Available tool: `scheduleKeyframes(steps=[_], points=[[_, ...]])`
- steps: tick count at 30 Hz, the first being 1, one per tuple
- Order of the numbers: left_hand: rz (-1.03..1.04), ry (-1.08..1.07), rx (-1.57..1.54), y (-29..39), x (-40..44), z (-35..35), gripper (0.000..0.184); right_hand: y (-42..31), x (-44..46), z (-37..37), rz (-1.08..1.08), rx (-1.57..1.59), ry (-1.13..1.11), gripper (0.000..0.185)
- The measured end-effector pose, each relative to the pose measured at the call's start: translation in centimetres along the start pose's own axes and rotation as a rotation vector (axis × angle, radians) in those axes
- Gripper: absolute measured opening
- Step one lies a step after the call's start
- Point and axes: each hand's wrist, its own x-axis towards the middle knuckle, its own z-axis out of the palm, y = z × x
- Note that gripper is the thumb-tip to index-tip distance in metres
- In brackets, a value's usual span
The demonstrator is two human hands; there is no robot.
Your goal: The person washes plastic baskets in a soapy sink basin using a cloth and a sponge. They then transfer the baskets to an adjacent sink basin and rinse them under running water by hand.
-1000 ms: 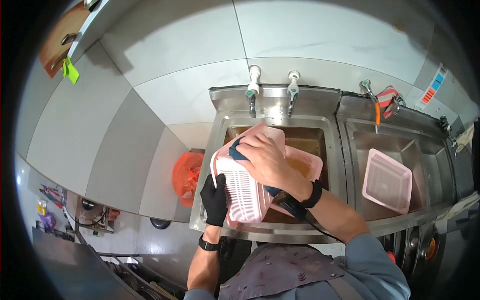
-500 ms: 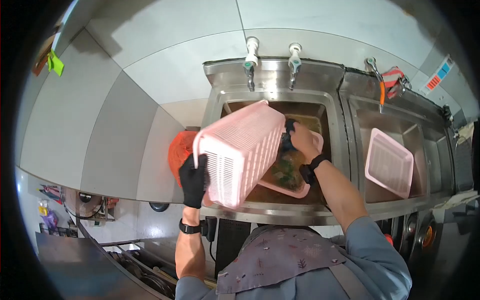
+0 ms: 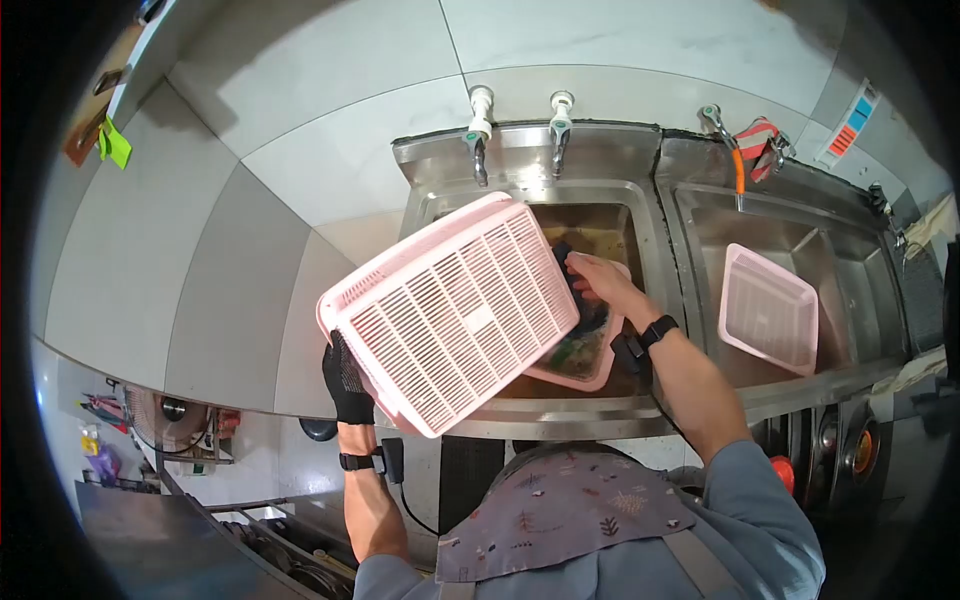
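My left hand, in a black glove, grips the rim of a pink slotted plastic basket at its lower left. The basket is tilted over the sink, with its slotted bottom facing me. At the basket's right end is my right hand, its fingers curled around a black, cloth-like thing that I cannot identify. Whether that hand also touches the basket is unclear. Beneath, in the left sink basin, sits a pink tray with green bits in murky water, partly hidden by the basket.
A shallow pink tray lies in the right basin. Two taps stand behind the left basin. Another tap with an orange hose and a red-striped cloth is behind the right one.
The basket has turned so that its slotted bottom faces me, and it now hides the red bag at the left. My left hand has shifted left and slightly down with it.
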Motion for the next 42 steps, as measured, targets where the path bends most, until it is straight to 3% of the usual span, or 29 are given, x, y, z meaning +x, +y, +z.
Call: scheduleKeyframes(steps=[1, 2, 5, 9, 15, 20, 24, 25, 27, 29, 30, 31, 33, 37, 41, 42], points=[[-0.057, -0.028, -0.136, -0.8, -0.2, -0.3, 0.039, 0.0, -0.6, 0.1, -0.010, 0.125, 0.004, 0.060], [-0.126, -0.043, -0.197, -1.7, -0.9, -0.9, 0.039, 0.1, -1.0, 0.1, 0.015, 0.315, -0.155, 0.060], [-0.246, -0.070, -0.172, -2.5, -2.7, -0.8, 0.038, -1.5, -3.0, 0.2, -0.006, 0.328, -0.235, 0.063], [-0.236, -0.121, 0.003, -3.0, -3.1, 1.3, 0.036, 0.2, -4.2, -1.2, -0.152, 0.596, -0.331, 0.045], [-0.113, -0.267, 0.219, -3.2, -2.2, 6.2, 0.034, -0.1, -7.9, -4.8, -0.107, 0.549, -0.071, 0.046], [0.008, -0.369, 0.359, -3.2, -3.0, 12.7, 0.033, 2.5, -9.9, -13.0, -0.236, 0.671, 0.116, 0.038], [0.127, -0.439, 0.247, -1.1, -3.0, 17.0, 0.035, 1.8, -13.8, -17.7, -0.270, 0.554, 0.295, 0.035], [0.156, -0.456, 0.253, -0.8, -2.9, 17.7, 0.036, 4.6, -12.9, -19.6, -0.277, 0.765, 0.221, 0.034], [-0.148, -0.549, -0.012, -0.1, -3.7, 19.4, 0.036, 8.6, -12.6, -21.8, -0.286, 0.973, 0.150, 0.033], [-0.304, -0.572, -0.063, -2.8, -3.9, 19.2, 0.031, 11.2, -13.4, -22.0, -0.229, 0.817, 0.307, 0.030], [-0.380, -0.576, -0.038, -4.0, -4.1, 19.2, 0.031, 10.2, -14.6, -22.2, -0.001, -0.107, 0.539, 0.032], [-0.455, -0.579, -0.015, -5.1, -4.3, 19.2, 0.031, 10.5, -14.2, -22.7, -0.003, -0.108, 0.544, 0.032], [-0.491, -0.622, 0.014, -6.3, -5.3, 18.6, 0.032, 10.8, -14.1, -22.7, -0.020, 0.339, 0.524, 0.036], [-0.454, -0.692, 0.059, -8.8, -5.7, 19.5, 0.033, 11.9, -14.1, -22.9, 0.044, 0.150, 0.522, 0.041], [-0.450, -0.806, 0.064, -9.7, -6.3, 19.3, 0.035, 14.1, -13.0, -22.1, -0.009, 0.525, 0.484, 0.042], [-0.484, -0.802, 0.083, -10.1, -6.4, 19.3, 0.035, 14.3, -12.9, -22.0, 0.013, 0.446, 0.467, 0.044]])
